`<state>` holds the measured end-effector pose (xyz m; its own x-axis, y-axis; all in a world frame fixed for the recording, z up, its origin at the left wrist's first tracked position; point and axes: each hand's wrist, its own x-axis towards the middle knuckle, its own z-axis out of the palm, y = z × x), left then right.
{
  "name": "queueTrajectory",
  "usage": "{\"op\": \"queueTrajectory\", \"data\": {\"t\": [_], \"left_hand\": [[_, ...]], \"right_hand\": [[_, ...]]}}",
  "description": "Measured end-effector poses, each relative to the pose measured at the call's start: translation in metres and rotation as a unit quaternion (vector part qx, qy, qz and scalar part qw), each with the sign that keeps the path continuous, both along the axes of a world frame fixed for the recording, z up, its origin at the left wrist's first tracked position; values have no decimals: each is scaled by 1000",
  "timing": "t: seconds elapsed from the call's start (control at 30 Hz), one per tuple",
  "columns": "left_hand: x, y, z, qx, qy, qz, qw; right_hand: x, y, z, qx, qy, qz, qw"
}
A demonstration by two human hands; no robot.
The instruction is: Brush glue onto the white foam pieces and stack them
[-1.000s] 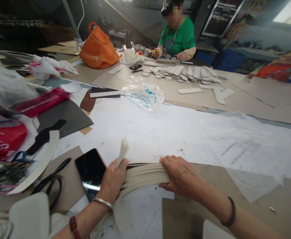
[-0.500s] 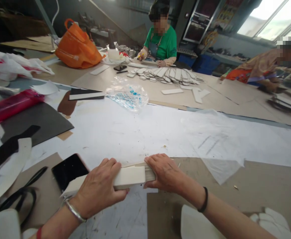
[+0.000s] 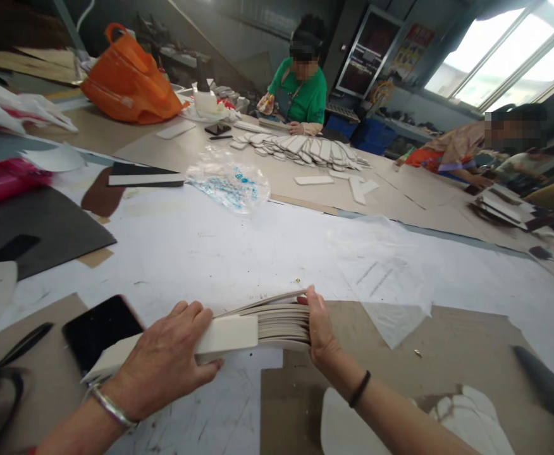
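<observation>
My left hand (image 3: 163, 354) is closed over a thick white strip (image 3: 234, 332), pressed against a stack of thin beige-grey strips (image 3: 284, 322). At the stack's far end, my right hand (image 3: 320, 325) grips the strip ends, its palm and fingers turned against them. The strips look slightly fanned, and one or two at the back bow away from the others. My left hand hides the middle of the stack. A black phone (image 3: 101, 335) lies just beyond my left wrist.
Ahead are a clear plastic bag (image 3: 232, 180), a clear sheet (image 3: 386, 272) and an orange bag (image 3: 129, 82). White pieces (image 3: 471, 411) lie near my right forearm. Across the table, a person in green (image 3: 300, 95) sits behind piled white pieces (image 3: 305, 146); other people work at right.
My right hand has shifted right and turned, and more of the thin strips now show fanned between my hands. The view has swung a little to the right.
</observation>
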<state>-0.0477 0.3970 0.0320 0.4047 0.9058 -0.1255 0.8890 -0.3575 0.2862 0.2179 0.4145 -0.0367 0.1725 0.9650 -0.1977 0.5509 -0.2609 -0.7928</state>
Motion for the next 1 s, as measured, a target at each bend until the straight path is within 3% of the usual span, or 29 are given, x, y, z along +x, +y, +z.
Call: {"op": "queueTrajectory", "data": {"t": [0.13, 0.2, 0.23, 0.3, 0.33, 0.37, 0.53, 0.83, 1.0], "left_hand": [[-2, 0, 1, 2, -6, -3, 1000], [-2, -1, 1, -1, -6, -5, 1000], [-2, -1, 2, -2, -3, -5, 1000], [-2, -1, 2, 3, 7, -7, 1000], [-2, -2, 1, 9, 14, -8, 1000], [-2, -2, 0, 17, 23, -8, 1000], [-2, -5, -2, 48, 68, -12, 996], [-3, -8, 7, 6, 129, -2, 992], [-3, -16, 17, 41, 144, 22, 989]], "right_hand": [[0, 4, 19, 39, 3, -5, 999], [8, 4, 36, 90, -57, 102, 989], [11, 5, 45, 121, -112, 188, 968], [10, 7, 57, 165, -231, 362, 888], [7, 8, 61, 170, -272, 412, 853], [4, 9, 62, 167, -293, 430, 838], [-10, 10, 58, 125, -358, 416, 826], [-12, 8, 58, 100, -381, 409, 823], [-17, 3, 84, 95, -409, 394, 818]]}}
